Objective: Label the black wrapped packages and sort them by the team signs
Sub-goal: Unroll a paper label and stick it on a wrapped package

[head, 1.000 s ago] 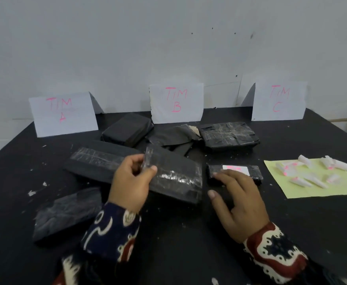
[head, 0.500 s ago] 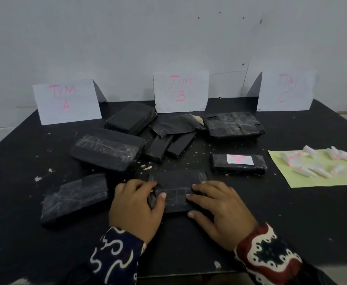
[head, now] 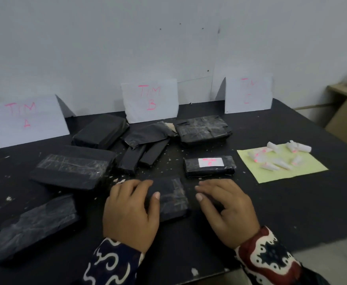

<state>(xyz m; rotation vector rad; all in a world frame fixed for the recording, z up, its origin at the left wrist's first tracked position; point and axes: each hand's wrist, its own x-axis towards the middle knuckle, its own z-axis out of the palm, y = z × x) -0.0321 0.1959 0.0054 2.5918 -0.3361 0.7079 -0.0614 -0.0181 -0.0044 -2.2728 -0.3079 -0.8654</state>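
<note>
While the black table (head: 271, 206) carries scattered black packages, one small package (head: 171, 199) lies near its front edge under the left hand (head: 130, 212), fingers spread flat on it; the right hand (head: 228, 208) rests loosely open just beside, holding nothing.

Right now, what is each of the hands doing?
Left hand: open, resting flat on the small black package.
Right hand: open, fingers spread beside that package, holding nothing.

Glossy taped black plastic packages (head: 169, 199) on matt black table (head: 271, 212)
</note>
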